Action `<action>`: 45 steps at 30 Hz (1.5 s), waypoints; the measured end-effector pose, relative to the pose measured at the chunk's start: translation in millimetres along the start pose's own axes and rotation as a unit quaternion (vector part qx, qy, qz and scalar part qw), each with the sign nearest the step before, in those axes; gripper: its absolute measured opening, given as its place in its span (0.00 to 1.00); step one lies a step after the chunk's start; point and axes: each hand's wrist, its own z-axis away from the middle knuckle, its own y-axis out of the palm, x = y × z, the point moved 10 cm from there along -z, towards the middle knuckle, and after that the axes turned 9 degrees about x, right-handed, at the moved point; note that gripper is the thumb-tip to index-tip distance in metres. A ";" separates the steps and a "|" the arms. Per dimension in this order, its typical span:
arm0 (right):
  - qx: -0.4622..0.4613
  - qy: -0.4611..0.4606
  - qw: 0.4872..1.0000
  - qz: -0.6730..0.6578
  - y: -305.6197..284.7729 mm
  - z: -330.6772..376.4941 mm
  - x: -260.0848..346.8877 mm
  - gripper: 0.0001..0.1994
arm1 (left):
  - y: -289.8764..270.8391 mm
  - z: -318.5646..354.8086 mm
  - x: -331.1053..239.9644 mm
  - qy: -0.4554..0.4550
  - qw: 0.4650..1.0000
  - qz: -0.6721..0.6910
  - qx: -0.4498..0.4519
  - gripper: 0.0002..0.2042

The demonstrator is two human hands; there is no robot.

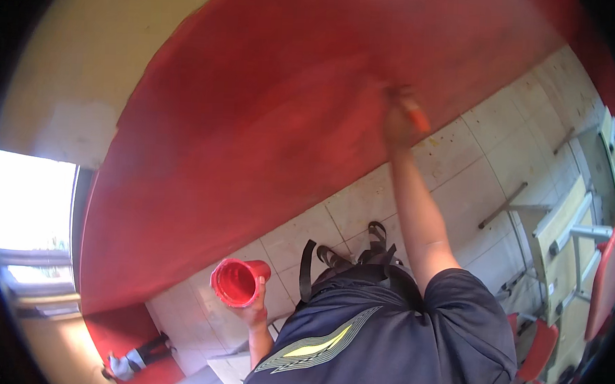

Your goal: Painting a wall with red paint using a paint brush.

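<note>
A red tub (pixel 238 283) with red paint inside is held by my left hand (pixel 255 312), its opening tilted toward me. My right arm reaches out to the red-painted wall (pixel 269 122). In my right hand (pixel 399 127), smeared by motion, is a paintbrush (pixel 416 116) with an orange handle. Its dark head is at the wall surface or very close to it; the blur hides whether they touch. Wet-looking, uneven streaks show on the red paint left of the brush.
Pale floor tiles (pixel 466 171) with paint spots run along the wall's foot. Tables (pixel 563 237) and red chairs (pixel 609 287) crowd the right side. A bright window (pixel 32 204) is at the left. Another person (pixel 130 364) is at the lower left. The upper wall (pixel 86 66) is cream.
</note>
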 end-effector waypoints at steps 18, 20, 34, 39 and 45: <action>0.418 -0.172 0.825 -0.339 250.9 213.0 285.2 0.04 | -76.9 6.8 46.2 -0.028 0.997 0.041 -0.067 0.36; 0.352 -0.173 0.840 -0.374 236.7 204.0 264.7 0.06 | -86.6 2.8 50.0 -0.008 0.998 0.020 -0.063 0.36; 0.057 -0.046 0.997 0.015 205.4 199.0 184.7 0.10 | -185.0 -34.8 117.7 0.002 0.997 0.071 -0.019 0.36; 0.267 -0.205 0.906 -0.258 268.6 256.5 309.9 0.07 | -211.5 -45.3 151.2 0.017 0.998 0.055 -0.025 0.37; -0.002 -0.082 0.990 -0.118 163.5 153.7 236.7 0.16 | -222.1 -52.9 168.5 0.007 0.997 0.080 -0.012 0.37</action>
